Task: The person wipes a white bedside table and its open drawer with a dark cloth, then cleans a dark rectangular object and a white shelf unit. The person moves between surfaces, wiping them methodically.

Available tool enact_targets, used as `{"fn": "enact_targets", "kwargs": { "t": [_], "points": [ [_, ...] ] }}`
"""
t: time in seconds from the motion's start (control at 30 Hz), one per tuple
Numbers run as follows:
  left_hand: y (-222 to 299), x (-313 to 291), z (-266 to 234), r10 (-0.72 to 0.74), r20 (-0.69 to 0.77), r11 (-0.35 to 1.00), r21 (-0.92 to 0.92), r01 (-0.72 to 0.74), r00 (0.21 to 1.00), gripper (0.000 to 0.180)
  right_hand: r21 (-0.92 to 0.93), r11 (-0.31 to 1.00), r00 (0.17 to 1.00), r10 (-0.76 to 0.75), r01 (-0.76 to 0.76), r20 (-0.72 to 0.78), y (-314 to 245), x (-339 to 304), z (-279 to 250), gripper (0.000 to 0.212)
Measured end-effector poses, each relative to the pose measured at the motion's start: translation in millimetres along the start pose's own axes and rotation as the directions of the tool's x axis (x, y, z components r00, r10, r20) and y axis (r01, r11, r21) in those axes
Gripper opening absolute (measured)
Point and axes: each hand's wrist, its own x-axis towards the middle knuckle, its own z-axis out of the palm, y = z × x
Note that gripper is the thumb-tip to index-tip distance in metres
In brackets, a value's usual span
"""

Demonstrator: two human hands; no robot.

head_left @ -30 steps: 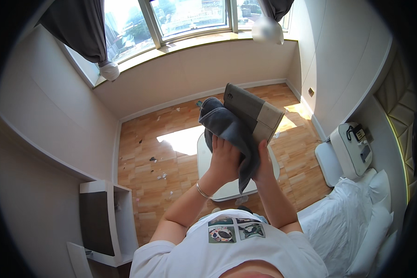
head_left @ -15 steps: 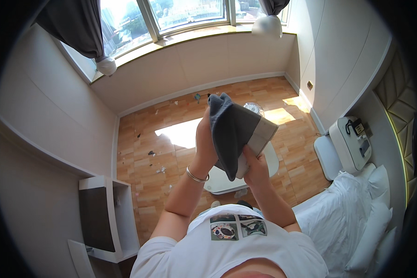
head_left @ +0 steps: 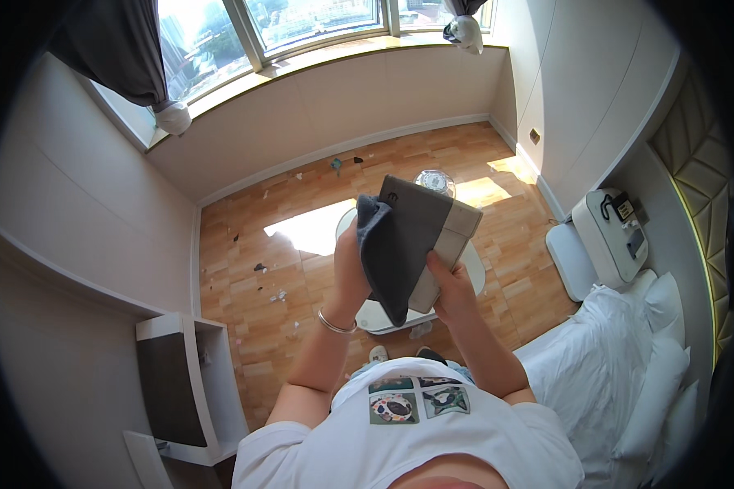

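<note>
Both hands are raised in front of me around a flat rectangular case-like thing [head_left: 421, 216], grey with a cream band along its right side. Its exact kind does not show. A dark grey cloth [head_left: 380, 265] covers the left part of it. My left hand [head_left: 350, 269] is closed on the cloth and the case's left edge, its fingers mostly hidden behind. My right hand [head_left: 453, 287] grips the lower right edge, with the thumb on the cream band. Below them stands a white low table [head_left: 471, 273], partly hidden, with a clear glass bowl [head_left: 435, 181] near its far end.
Scraps of litter [head_left: 279, 296] are scattered over the wooden floor [head_left: 257, 342]. At left stands an open-fronted cabinet [head_left: 214, 383]. A bed with white bedding [head_left: 583, 363] lies at right, beside a white nightstand [head_left: 607, 244]. Tied dark curtains [head_left: 118, 57] hang by the window.
The cloth has shifted left and down across the case, uncovering more of its grey face. The case now lies flatter toward me. My view has shifted slightly.
</note>
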Motion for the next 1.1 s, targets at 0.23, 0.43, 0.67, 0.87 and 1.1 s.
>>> {"fn": "enact_targets", "kwargs": {
  "t": [0.23,0.43,0.67,0.87,1.1],
  "points": [
    [-12,-6,12,-0.068,0.032,0.927,-0.368,0.075,0.997,0.018,0.068,0.976,0.962,-0.192,0.208,-0.194,-34,9,19,0.037],
    [-52,-42,41,-0.022,-0.137,0.866,-0.498,-0.050,0.990,0.026,0.287,0.929,0.968,-0.193,0.232,-0.158,-6,13,28,0.055],
    [-42,-112,73,-0.027,0.040,0.870,-0.492,0.043,0.999,0.027,0.228,0.969,0.968,-0.031,0.090,-0.251,0,16,36,0.056],
    [-85,-92,49,-0.238,0.111,0.519,-0.825,0.223,0.965,0.027,0.122,0.988,0.972,-0.063,0.092,-0.227,27,12,22,0.057],
    [-121,-81,40,-0.362,0.364,0.087,-0.903,0.420,0.858,0.028,0.118,0.984,0.951,-0.092,0.131,-0.294,36,4,32,0.053]
  ]
}}
